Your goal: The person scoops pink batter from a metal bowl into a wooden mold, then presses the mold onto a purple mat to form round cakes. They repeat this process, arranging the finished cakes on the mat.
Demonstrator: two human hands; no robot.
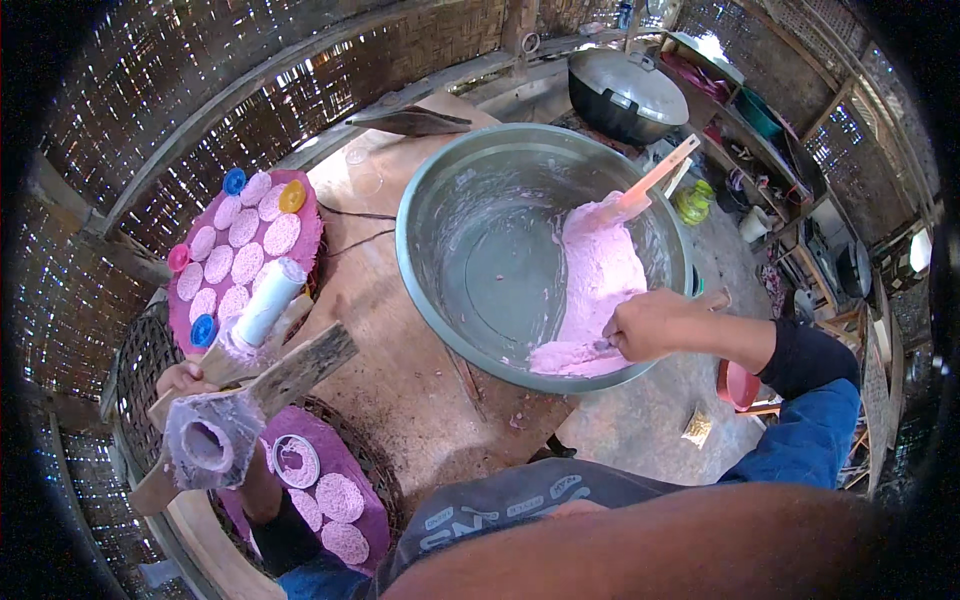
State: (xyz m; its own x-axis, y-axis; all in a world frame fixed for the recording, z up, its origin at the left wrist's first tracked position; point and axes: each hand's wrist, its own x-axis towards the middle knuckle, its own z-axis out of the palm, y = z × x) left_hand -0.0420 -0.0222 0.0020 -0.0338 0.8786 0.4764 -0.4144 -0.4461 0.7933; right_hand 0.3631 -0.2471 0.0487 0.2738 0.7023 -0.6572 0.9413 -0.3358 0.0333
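In the large grey-green basin (440, 310), pink dough (605, 275) is heaped along the right side. My right hand (650, 325) is closed at the dough's near end, around a wooden-handled tool (716, 300) whose working end is hidden. An orange spatula (655, 180) stands stuck in the dough's far end. My left hand (182, 378) grips a wooden press (300, 375) at the left, made of boards, with a white plunger tube (270, 302) and a dough-smeared hollow cylinder (207, 445). Below the press, a metal ring (296, 462) lies on a purple cloth.
A round purple-covered tray (318, 215) holds several pink lacy discs and coloured round lids at the left. Several more discs lie on the nearer purple cloth (372, 480). A lidded black pot (627, 95) stands beyond the basin; shelves (780, 140) line the right wall.
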